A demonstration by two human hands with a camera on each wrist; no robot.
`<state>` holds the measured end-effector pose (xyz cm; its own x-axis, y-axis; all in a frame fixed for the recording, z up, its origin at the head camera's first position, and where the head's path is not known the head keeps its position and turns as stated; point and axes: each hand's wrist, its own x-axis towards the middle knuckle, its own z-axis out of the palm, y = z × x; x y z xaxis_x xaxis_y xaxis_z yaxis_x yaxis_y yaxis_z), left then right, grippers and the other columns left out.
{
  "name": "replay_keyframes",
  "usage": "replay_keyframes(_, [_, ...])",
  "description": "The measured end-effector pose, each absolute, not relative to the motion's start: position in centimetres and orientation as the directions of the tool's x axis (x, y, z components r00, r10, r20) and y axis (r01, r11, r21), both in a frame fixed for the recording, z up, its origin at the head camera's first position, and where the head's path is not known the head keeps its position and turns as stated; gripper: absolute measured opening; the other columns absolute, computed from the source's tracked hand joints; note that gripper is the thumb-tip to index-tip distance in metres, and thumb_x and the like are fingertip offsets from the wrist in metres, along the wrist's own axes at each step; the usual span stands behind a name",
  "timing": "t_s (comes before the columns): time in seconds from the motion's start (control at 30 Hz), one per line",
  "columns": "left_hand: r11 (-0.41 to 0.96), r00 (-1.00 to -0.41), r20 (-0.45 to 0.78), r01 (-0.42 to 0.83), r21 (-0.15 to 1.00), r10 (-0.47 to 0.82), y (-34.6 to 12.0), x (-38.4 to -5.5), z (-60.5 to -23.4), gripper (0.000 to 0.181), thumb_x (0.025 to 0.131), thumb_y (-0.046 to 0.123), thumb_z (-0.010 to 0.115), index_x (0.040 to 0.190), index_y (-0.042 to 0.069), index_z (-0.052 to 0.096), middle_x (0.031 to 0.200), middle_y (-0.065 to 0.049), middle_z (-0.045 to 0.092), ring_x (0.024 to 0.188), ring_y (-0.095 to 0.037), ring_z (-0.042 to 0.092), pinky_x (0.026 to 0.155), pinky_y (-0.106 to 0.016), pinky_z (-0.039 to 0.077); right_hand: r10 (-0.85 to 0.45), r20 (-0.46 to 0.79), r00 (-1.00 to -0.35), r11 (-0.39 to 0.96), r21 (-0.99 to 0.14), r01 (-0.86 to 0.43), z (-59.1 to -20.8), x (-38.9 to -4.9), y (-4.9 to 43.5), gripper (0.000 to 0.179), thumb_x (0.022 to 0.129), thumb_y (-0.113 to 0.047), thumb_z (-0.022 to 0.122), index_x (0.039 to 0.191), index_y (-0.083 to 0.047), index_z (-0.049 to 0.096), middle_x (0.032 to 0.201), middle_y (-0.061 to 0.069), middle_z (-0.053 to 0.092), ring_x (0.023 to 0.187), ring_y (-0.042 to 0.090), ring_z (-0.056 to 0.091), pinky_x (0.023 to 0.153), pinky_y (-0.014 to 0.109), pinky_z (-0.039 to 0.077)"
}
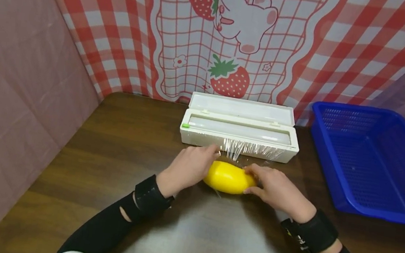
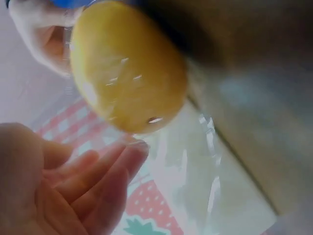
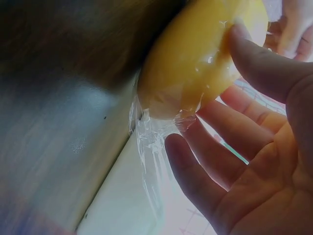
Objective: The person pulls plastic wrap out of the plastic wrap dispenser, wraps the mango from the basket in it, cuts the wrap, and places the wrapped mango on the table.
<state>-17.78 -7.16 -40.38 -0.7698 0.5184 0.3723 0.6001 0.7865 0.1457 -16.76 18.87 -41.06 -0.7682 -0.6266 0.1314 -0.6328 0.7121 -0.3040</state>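
Note:
A smooth yellow oval fruit (image 1: 227, 177) lies sideways between both hands, close over the table. Clear plastic film (image 3: 154, 152) clings to it and runs back to the dispenser box. My right hand (image 1: 274, 187) holds the fruit's right end; in the right wrist view the thumb (image 3: 254, 63) presses one side and fingers lie along the other. At the left end is my left hand (image 1: 191, 165). Its fingers (image 2: 105, 183) are loosely bent in the left wrist view, fingertips at the film beside the fruit's tip.
A white cling film dispenser (image 1: 238, 145) stands behind the fruit with its lid up and a green slider (image 1: 185, 125) at its left. To the right sits a blue plastic basket (image 1: 336, 181). A red-checked strawberry cloth (image 1: 119, 27) hangs behind the wooden table (image 1: 109, 140).

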Motion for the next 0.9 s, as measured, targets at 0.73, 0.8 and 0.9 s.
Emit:
replay_keyframes(0.73, [0.71, -0.719, 0.173, 0.694, 0.12, 0.673, -7.9, -16.8, -41.3, 0.061, 0.089, 0.044, 0.054, 0.138, 0.011, 0.039, 0.136, -0.011, 0.043, 0.11, -0.024, 0.048, 0.092, -0.032, 0.04, -0.649, 0.143, -0.747, 0.68, -0.329, -0.655, -41.2, -18.1, 19.3, 0.041, 0.083, -0.038, 0.064, 0.117, -0.016, 0.054, 0.101, -0.004, 0.062, 0.082, 0.009, 0.056, 0.074, 0.031, 0.047])
replay_keyframes(0.8, [0.703, -0.713, 0.196, 0.699, 0.131, 0.673, -8.1, -17.1, -41.4, 0.056, 0.09, 0.041, 0.054, 0.136, 0.011, 0.043, 0.133, -0.01, 0.047, 0.106, -0.023, 0.05, 0.091, -0.032, 0.04, -0.653, 0.142, -0.744, 0.675, -0.337, -0.657, -41.3, -18.1, 19.3, 0.04, 0.085, -0.037, 0.062, 0.118, -0.016, 0.054, 0.102, -0.004, 0.061, 0.083, 0.01, 0.056, 0.075, 0.031, 0.046])
replay_keyframes(0.9, [0.684, -0.71, 0.213, 0.704, 0.191, 0.671, -8.4, -17.6, -41.5, 0.052, 0.09, 0.042, 0.052, 0.134, 0.014, 0.048, 0.13, -0.006, 0.051, 0.106, -0.019, 0.052, 0.092, -0.031, 0.039, -0.657, 0.133, -0.742, 0.67, -0.348, -0.655, -41.4, -18.2, 19.3, 0.038, 0.087, -0.035, 0.06, 0.119, -0.016, 0.053, 0.104, -0.003, 0.061, 0.085, 0.01, 0.055, 0.077, 0.032, 0.046])
